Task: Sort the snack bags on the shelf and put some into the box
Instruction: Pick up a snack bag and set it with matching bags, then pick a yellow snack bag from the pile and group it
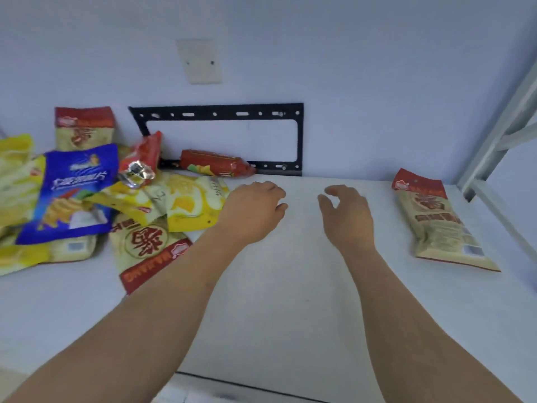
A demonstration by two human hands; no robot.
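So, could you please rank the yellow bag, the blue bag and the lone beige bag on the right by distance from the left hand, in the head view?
From the left hand:
1. Yellow bag, just to its left, nearly touching.
2. Blue bag, further left, on top of the pile.
3. Lone beige bag, far right, beyond the right hand.

The picture is bright and evenly lit, with a cool, slightly blue tone on the wall point(348, 68). Shadows are soft and weak; a faint one lies under the left hand point(252, 207). A small glare shows on the silver foil point(136, 173) at middle left. The whole frame is a little soft. At the right edge, the metal frame point(499, 126) leans from wide-angle distortion.
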